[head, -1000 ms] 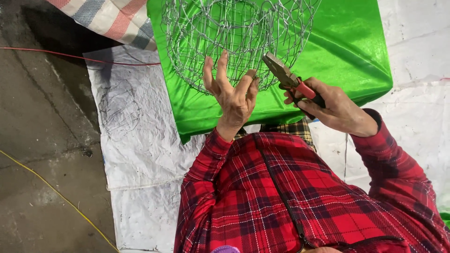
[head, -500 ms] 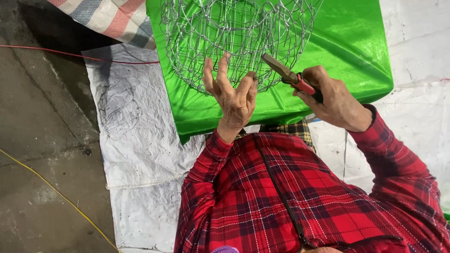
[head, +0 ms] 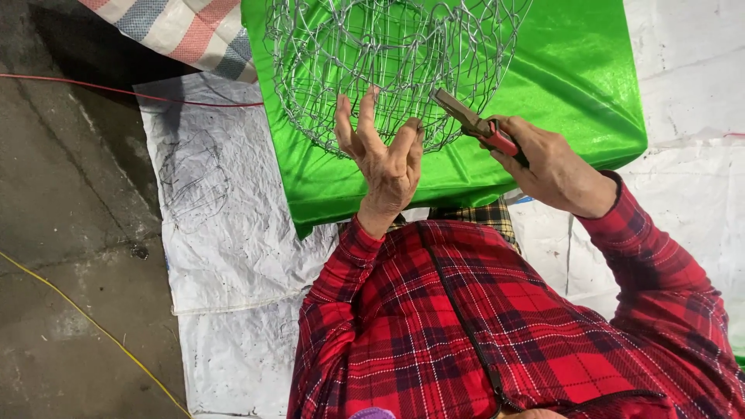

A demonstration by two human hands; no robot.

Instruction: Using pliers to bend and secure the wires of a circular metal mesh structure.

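Observation:
A round frame of bent silver wire (head: 388, 62) rests on a shiny green cloth (head: 574, 85) at the top of the head view. My left hand (head: 384, 159) is raised against the frame's near edge, fingers spread and touching the wires. My right hand (head: 555, 167) grips red-handled pliers (head: 475, 124), whose jaws point left and reach the frame's lower right rim. Both arms wear red plaid sleeves (head: 481, 326).
White crumpled plastic sheeting (head: 225, 240) covers the grey concrete floor (head: 62, 233). A striped woven sack (head: 178, 31) lies at the top left. A thin red wire (head: 116, 89) and a yellow cord (head: 85, 318) run across the floor.
My right hand has carried the pliers up and left until the jaws meet the wire frame. My left hand stayed on the frame's edge.

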